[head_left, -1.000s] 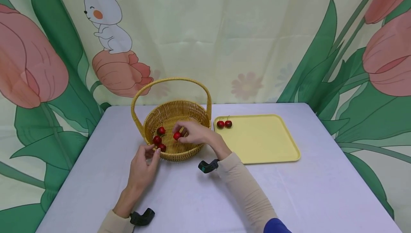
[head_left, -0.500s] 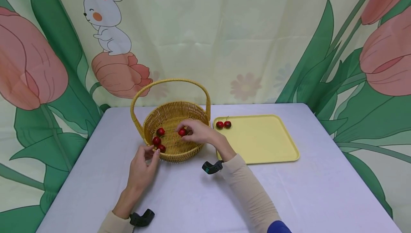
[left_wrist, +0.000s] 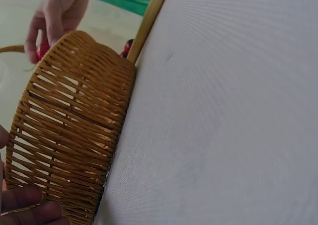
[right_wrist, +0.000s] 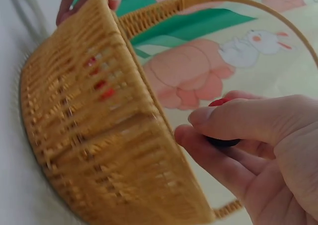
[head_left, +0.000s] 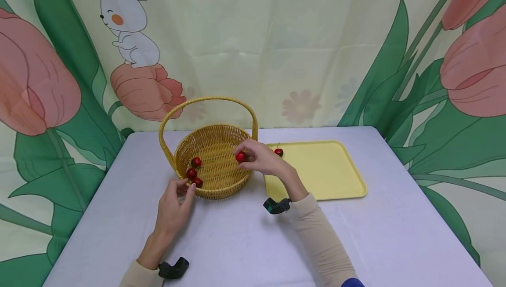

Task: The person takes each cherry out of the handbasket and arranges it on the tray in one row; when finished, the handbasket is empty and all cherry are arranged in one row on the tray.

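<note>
Head view shows your right hand [head_left: 261, 159] pinching a red cherry [head_left: 240, 157] between thumb and fingertips, above the right side of the wicker basket [head_left: 213, 146], just left of the yellow tray [head_left: 328, 181]. Your left hand [head_left: 174, 205] pinches the basket's near-left rim, its fingers curled onto the weave. Three more cherries [head_left: 193, 172] lie inside near that rim, and one cherry on the tray [head_left: 278, 151] peeks out past your right hand at the tray's far-left corner.

The cherry looks light, smooth and a bit slippery — likely soft enough to bruise if squeezed. A gentle hold across its round body, as you have it, seems right; whether it has a stem to take it by cannot be told here.

The right wrist view adds what the head view lacks: the cherry [right_wrist: 223, 141] sits almost buried between thumb and curled fingers [right_wrist: 233, 120], only slivers of it showing, with the basket's side wall close beside. The left wrist view shows your left fingertips [left_wrist: 30, 207] against the basket's outer weave on the pale table [left_wrist: 223, 111] — and no fruit clearly.
</note>
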Motion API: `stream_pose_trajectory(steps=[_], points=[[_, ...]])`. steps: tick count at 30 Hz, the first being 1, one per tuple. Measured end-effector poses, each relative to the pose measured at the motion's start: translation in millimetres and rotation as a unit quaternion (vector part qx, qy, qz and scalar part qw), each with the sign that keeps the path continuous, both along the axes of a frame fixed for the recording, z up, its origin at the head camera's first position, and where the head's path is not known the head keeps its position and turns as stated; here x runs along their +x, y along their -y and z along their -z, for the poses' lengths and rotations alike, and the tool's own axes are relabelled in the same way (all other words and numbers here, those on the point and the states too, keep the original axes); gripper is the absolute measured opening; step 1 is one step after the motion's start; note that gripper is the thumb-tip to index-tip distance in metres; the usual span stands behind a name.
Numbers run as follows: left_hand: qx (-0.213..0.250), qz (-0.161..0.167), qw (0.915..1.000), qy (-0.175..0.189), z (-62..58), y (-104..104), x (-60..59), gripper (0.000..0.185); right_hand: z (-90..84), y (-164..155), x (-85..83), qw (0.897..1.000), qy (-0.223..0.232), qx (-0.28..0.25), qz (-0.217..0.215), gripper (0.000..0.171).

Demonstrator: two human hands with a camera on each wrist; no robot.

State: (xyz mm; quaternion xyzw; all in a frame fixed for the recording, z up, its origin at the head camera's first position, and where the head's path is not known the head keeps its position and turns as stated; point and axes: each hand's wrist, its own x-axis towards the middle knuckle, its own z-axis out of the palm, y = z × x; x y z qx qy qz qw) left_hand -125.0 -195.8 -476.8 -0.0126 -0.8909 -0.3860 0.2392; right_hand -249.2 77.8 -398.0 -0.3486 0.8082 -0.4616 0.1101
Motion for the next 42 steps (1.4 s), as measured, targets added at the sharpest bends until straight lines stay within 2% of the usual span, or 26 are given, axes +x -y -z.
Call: stream_pose_trajectory(steps=[8, 13, 21, 23, 35, 42], points=[[0.002, 0.002, 1.0, 0.007, -0.6, -0.1, 1.4, 0.032, 2.9, -26.3, -2.8, 0.998, 0.02, -0.053, 0.026, 0.031], [0.002, 0.004, 0.9999, 0.009, -1.8, -0.5, 1.1, 0.032, 1.8, -41.3, -5.9, 0.996, 0.02, -0.067, 0.053, 0.032], [0.005, 0.008, 0.9999, 0.01, -0.9, 0.5, 1.5, 0.033, 4.2, -62.4, -12.5, 0.99, -0.054, -0.039, 0.127, 0.033], [0.005, 0.008, 0.9999, 0.01, -0.5, 0.9, 1.4, 0.033, 5.4, -66.0, -15.0, 0.987, -0.06, -0.036, 0.143, 0.033], [0.005, 0.006, 0.9999, 0.007, -0.8, 0.8, 1.6, 0.031, 24.9, -88.1, -29.2, 0.973, -0.013, -0.022, 0.228, 0.037], [0.007, 0.006, 0.9999, 0.013, -0.2, 0.8, 1.5, 0.033, 34.7, -96.0, -34.4, 0.961, -0.007, -0.016, 0.274, 0.038]])
